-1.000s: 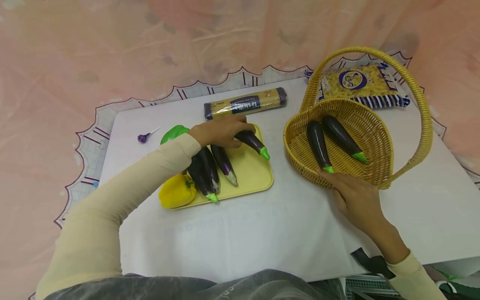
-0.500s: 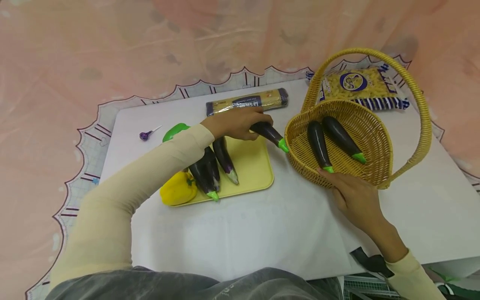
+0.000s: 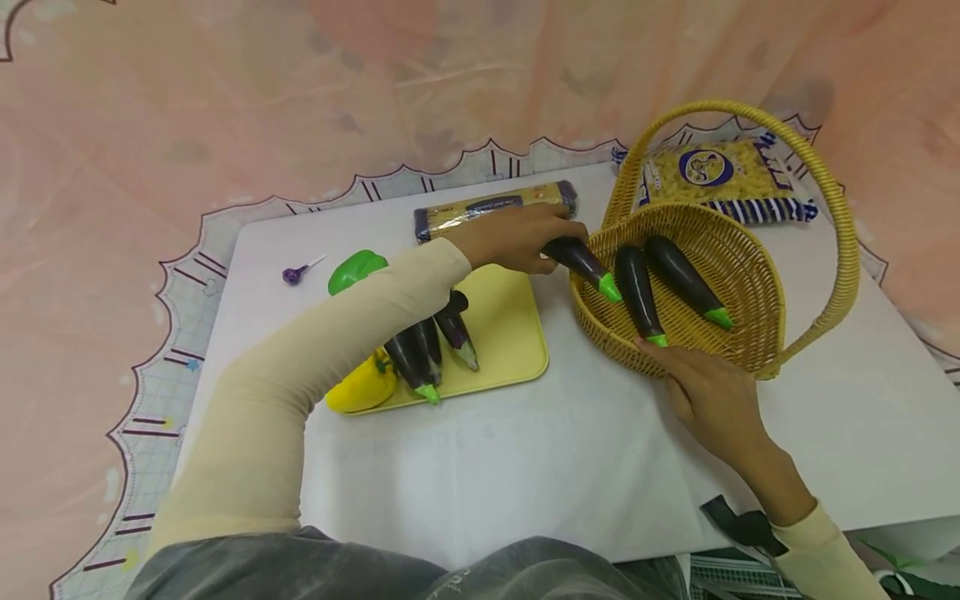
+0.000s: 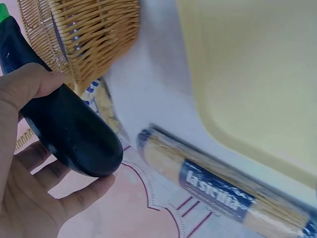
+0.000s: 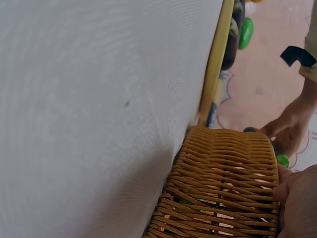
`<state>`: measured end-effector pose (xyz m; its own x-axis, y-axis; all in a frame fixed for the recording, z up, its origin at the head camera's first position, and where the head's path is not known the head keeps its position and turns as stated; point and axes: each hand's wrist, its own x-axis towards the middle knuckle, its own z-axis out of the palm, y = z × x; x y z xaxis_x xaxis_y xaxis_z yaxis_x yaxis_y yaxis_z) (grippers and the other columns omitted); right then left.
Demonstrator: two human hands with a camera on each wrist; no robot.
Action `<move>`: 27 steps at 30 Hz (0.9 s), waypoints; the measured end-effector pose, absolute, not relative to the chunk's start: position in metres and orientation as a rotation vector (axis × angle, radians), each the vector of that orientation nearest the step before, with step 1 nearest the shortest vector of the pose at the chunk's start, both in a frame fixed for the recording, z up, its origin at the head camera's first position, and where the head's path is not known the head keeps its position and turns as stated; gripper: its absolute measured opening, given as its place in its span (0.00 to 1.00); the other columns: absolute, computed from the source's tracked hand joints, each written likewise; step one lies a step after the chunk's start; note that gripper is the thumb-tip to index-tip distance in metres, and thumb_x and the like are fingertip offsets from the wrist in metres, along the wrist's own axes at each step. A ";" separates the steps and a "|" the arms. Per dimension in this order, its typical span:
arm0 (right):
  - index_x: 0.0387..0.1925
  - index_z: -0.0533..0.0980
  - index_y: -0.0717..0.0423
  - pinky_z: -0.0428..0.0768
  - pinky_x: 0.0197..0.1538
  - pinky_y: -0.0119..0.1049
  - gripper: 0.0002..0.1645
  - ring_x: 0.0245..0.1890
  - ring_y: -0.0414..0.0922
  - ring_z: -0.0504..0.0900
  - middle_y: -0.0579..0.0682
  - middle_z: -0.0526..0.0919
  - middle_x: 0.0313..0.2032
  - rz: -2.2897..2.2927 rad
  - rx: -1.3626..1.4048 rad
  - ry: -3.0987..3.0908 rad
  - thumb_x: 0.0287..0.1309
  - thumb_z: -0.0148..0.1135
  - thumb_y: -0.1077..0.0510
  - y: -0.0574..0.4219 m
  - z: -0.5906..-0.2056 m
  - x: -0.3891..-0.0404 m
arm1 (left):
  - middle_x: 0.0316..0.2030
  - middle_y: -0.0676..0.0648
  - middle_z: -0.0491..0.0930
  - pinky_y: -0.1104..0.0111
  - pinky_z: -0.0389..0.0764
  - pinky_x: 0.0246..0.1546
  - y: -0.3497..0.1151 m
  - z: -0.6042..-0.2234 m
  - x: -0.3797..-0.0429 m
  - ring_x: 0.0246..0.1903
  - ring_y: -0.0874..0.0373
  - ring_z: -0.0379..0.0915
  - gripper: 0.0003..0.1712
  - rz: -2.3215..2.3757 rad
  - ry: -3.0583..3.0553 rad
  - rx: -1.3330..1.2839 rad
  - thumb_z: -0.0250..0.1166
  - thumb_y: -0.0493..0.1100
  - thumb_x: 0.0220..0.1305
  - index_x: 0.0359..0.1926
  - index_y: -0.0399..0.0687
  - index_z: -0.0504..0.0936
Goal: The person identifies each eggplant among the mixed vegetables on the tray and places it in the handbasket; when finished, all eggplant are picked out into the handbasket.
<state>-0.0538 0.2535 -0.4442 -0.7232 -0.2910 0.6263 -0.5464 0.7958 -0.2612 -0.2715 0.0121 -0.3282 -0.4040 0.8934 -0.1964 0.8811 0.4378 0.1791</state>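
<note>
My left hand (image 3: 525, 237) grips a dark eggplant (image 3: 581, 260) with a green stem end over the left rim of the wicker basket (image 3: 588, 329). Seen from the left wrist, the thumb lies across this eggplant (image 4: 74, 131) and the fingers curl beneath its rounded end. Two more eggplants lie inside the basket, a left one (image 3: 636, 287) and a right one (image 3: 686, 277). At the basket's near rim my right hand (image 3: 708, 404) holds on; in the right wrist view its fingers (image 5: 282, 191) pinch the woven edge.
A yellow tray (image 3: 513, 333) bears several eggplants (image 3: 408, 358), a yellow bell pepper (image 3: 363, 385) and a green pepper (image 3: 356, 271). Behind it lies a spaghetti pack (image 3: 457, 218). A pasta bag (image 3: 720, 171) sits behind the basket, whose tall handle (image 3: 847, 250) arches up. A purple lollipop (image 3: 292, 275) lies far left.
My left hand has carried the eggplant rightward from above the tray to over the basket's left rim. The right hand has stayed at the near rim.
</note>
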 end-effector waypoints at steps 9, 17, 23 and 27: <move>0.57 0.80 0.52 0.75 0.21 0.44 0.29 0.25 0.50 0.82 0.56 0.88 0.38 0.589 0.627 -2.401 0.52 0.54 0.69 0.254 -0.446 -0.053 | 0.56 0.44 0.72 0.58 0.74 0.55 0.042 -0.331 -0.268 0.52 0.52 0.71 0.28 0.004 2.420 1.582 0.65 0.49 0.65 0.66 0.57 0.72; 0.58 0.79 0.52 0.76 0.21 0.45 0.30 0.25 0.52 0.83 0.57 0.87 0.38 0.576 0.628 -2.409 0.52 0.55 0.69 0.255 -0.445 -0.053 | 0.61 0.47 0.70 0.62 0.71 0.59 0.069 -0.332 -0.268 0.57 0.55 0.68 0.27 -0.038 2.421 1.569 0.62 0.49 0.67 0.67 0.60 0.70; 0.57 0.80 0.52 0.76 0.22 0.45 0.30 0.26 0.52 0.83 0.56 0.87 0.38 0.586 0.628 -2.403 0.51 0.56 0.70 0.255 -0.446 -0.053 | 0.62 0.49 0.68 0.60 0.70 0.61 0.083 -0.330 -0.266 0.60 0.54 0.66 0.26 -0.125 2.446 1.543 0.60 0.51 0.69 0.66 0.63 0.69; 0.56 0.80 0.52 0.74 0.20 0.43 0.29 0.24 0.50 0.82 0.56 0.88 0.38 0.585 0.625 -2.400 0.52 0.55 0.69 0.255 -0.446 -0.054 | 0.63 0.50 0.68 0.59 0.70 0.61 0.088 -0.332 -0.264 0.60 0.55 0.65 0.27 -0.174 2.460 1.543 0.60 0.52 0.68 0.67 0.63 0.68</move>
<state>-0.0538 0.2546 -0.4460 -0.7187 -0.2942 0.6300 -0.5512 0.7933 -0.2584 -0.2638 0.0878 -0.3317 -0.4178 0.8712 -0.2578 0.8989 0.4376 0.0223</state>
